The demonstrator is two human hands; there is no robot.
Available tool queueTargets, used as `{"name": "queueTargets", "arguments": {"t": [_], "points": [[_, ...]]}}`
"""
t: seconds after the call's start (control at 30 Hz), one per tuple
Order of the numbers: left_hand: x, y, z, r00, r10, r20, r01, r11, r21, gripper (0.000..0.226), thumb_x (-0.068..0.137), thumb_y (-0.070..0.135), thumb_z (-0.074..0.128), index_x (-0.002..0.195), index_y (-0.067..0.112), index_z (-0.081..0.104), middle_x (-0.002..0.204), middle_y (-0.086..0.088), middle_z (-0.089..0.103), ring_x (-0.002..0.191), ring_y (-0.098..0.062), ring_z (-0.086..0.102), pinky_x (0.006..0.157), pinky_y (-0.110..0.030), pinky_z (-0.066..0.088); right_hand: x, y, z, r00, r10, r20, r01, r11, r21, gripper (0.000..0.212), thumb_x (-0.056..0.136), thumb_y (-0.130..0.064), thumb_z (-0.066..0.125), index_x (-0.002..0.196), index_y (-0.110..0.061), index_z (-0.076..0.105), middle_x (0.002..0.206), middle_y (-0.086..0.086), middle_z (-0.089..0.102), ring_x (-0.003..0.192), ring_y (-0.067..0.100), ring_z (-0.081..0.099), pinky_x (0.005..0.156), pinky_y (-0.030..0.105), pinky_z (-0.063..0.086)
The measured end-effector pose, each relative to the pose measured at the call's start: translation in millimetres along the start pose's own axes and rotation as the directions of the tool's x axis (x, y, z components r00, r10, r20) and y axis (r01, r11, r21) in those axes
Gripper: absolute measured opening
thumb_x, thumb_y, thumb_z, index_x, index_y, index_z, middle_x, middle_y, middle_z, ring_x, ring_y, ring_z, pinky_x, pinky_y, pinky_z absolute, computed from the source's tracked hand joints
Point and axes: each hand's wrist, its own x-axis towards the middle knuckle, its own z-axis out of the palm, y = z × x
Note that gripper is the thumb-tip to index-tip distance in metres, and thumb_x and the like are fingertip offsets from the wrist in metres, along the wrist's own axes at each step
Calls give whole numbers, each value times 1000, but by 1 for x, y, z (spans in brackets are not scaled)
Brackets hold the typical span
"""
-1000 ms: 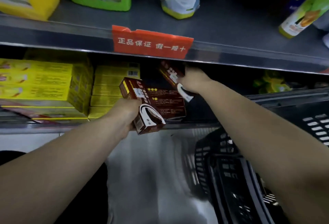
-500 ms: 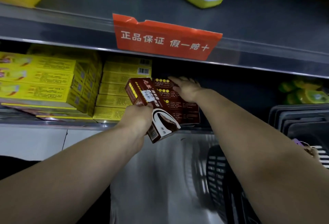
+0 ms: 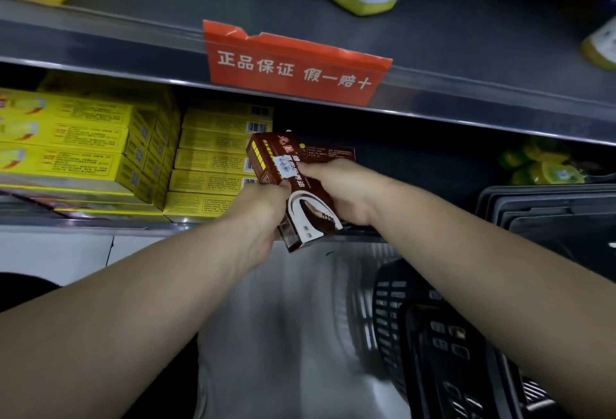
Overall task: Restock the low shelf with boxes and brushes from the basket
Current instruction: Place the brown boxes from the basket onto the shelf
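A brown box (image 3: 301,200) with a white curved design is held tilted in front of the low shelf (image 3: 100,223). My left hand (image 3: 263,218) grips its lower left side and my right hand (image 3: 340,190) grips its right side. Behind it, brown boxes (image 3: 333,153) of the same kind sit on the shelf, mostly hidden by the held box and my right hand. The black basket (image 3: 443,345) stands on the floor at lower right.
Stacks of yellow boxes (image 3: 213,165) fill the low shelf's left half. An orange sign (image 3: 293,67) hangs on the upper shelf's edge. Green and yellow packs (image 3: 540,165) lie at the shelf's right, with stacked dark trays (image 3: 550,215) below them.
My right hand has left the brown boxes on the shelf and come back to grip the box in my left hand. The view has moved closer to the shelf.
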Motion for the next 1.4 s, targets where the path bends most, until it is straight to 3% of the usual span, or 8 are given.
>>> {"name": "queueTargets", "arguments": {"t": [0.13,0.23,0.3,0.5,0.83,1.0,1.13,1.4], "points": [[-1,0,-12,985,67,156,-118,933,340,15,95,24,52,95,15,63,97,-11,68,89,-29,65,87,-40,52,-3,-2,-11,981,-147,-125,134,985,-106,40,95,-30,53,120,2,57,102,15,66,85,27,63,77,31,52],[2,5,-24,915,244,322,-403,581,707,16,94,31,51,100,24,64,98,-6,67,76,-21,59,66,-27,45,13,-18,-29,856,-440,-271,188,754,-629,47,97,-34,47,135,-8,40,123,16,56,101,29,59,79,27,51],[5,11,-30,897,281,342,-436,430,790,20,94,32,49,107,25,63,98,-4,67,72,-21,60,57,-25,41,27,-24,-39,747,-621,-237,136,492,-860,45,97,-34,44,137,-14,37,130,15,51,113,32,52,81,30,41],[6,12,-33,854,345,390,-479,226,848,22,94,30,49,108,28,65,113,5,62,94,-16,60,71,-24,44,82,-28,-45,731,-655,-194,36,320,-947,48,94,-24,52,139,-27,37,144,11,38,132,34,33,104,42,31],[6,19,-33,829,397,393,-499,210,841,22,94,31,49,103,27,68,109,4,63,95,-17,58,74,-25,45,128,-12,-43,911,-406,-73,63,311,-948,54,99,-33,37,148,-40,14,157,4,17,141,32,20,114,47,21],[-3,19,-24,790,441,427,-551,203,810,19,91,30,50,99,32,67,102,10,61,92,-13,58,65,-22,42,86,-26,-46,940,-341,-28,80,297,-951,59,96,-24,47,149,-25,21,154,8,24,135,28,33,104,33,33],[-20,16,-7,732,442,518,-646,211,734,19,90,25,52,101,31,66,85,17,57,87,-8,60,74,-23,48,10,-28,-68,901,-433,6,179,360,-916,45,91,-25,58,134,-21,46,138,2,47,120,19,47,87,22,35],[-75,-9,48,471,427,772,-842,-45,538,30,91,27,50,120,30,58,117,7,60,109,-12,54,91,-26,41,-132,49,-108,665,-727,-169,431,559,-709,29,83,-6,66,106,-23,62,107,-6,52,99,3,51,84,3,37]]}}
